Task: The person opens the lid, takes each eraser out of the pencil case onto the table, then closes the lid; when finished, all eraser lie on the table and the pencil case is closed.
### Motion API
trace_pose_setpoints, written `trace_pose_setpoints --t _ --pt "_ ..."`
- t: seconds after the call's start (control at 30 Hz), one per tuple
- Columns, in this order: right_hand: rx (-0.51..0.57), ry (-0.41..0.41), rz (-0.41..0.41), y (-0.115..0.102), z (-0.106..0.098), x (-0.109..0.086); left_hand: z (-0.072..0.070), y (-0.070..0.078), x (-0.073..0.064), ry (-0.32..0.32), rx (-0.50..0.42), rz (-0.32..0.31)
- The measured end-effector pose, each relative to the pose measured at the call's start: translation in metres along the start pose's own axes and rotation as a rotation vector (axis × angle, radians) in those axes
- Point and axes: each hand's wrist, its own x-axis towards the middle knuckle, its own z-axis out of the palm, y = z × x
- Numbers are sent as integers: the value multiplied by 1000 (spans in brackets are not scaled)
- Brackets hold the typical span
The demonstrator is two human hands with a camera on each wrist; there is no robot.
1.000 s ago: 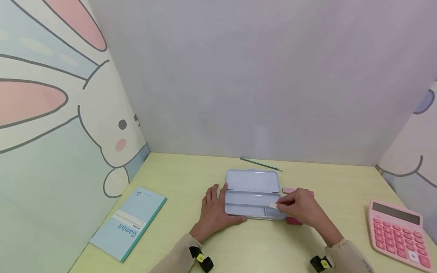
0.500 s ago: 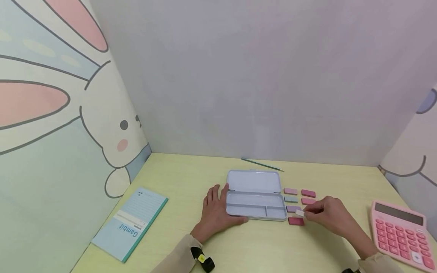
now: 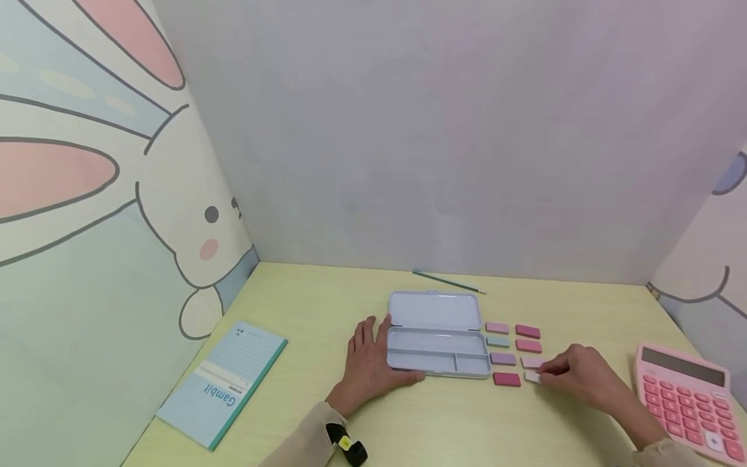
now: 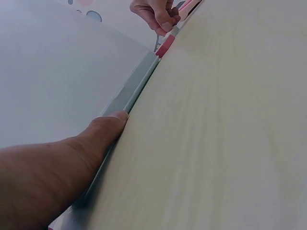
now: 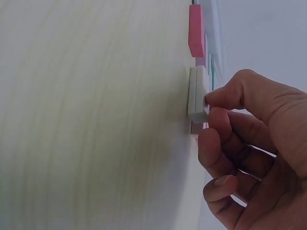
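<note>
A pale blue-grey pencil case (image 3: 420,340) lies on the table with its lid folded back. My left hand (image 3: 370,366) rests at its left end, fingers spread, and in the left wrist view the thumb (image 4: 108,127) touches the front edge. To the right, my right hand (image 3: 583,383) pinches a small white rectangular block (image 3: 532,376) between thumb and fingertips, low over the table. In the right wrist view the white block (image 5: 198,93) is at the thumb tip. It sits at the near end of a column with pale pink (image 3: 532,363), pink (image 3: 528,346) and dark pink (image 3: 528,331) blocks.
Left of that column stands another, with a crimson block (image 3: 506,379), a purple one (image 3: 503,359), a grey-green one (image 3: 498,342) and a mauve one (image 3: 497,327). A pencil (image 3: 449,282) lies behind the case. A notebook (image 3: 222,383) is at left, a pink calculator (image 3: 685,399) at right.
The right hand has carried the white block rightwards from over the case to the near end of the right column. The left hand stays at the case.
</note>
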Motion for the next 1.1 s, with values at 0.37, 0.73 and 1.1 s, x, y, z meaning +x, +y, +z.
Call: trace_pose_setpoints --t 0.37,0.73,1.1 --pt "7 -27 -17 4 0 1 1 -1 0 -3 5 -2" --pt "60 -36 -18 6 -15 -2 0 0 0 5 3 1" --pt "37 87 -12 -3 -22 11 2 -1 1 -9 4 -14"
